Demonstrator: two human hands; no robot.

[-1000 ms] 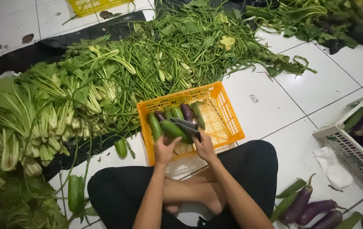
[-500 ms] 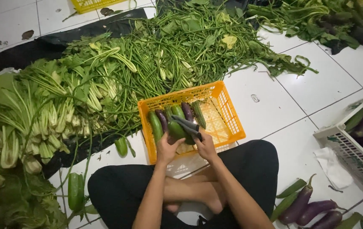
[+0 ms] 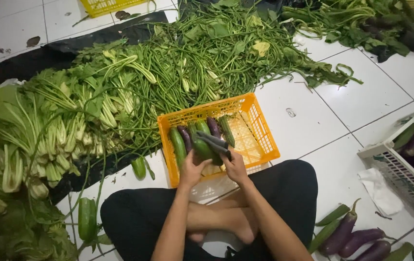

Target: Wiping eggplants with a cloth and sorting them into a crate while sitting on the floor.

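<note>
A seated person's left hand [image 3: 192, 169] and right hand [image 3: 235, 166] together grasp a green cucumber [image 3: 206, 150] over the near edge of an orange crate [image 3: 260, 130] (fingertips hidden behind it). Eggplants [image 3: 356, 239] at bottom right are partly cut off.

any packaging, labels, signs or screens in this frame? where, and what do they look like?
No labels, signs or screens show. Containers only:
Orange crate: centre floor, before both hands, rectangular, lattice walls, holds cucumbers and eggplants.
Yellow crate: top edge, rectangular lattice, mostly cut off.
White basket: right edge, slatted, holds eggplants.
Black plastic sheet: under the greens, upper left.
</note>
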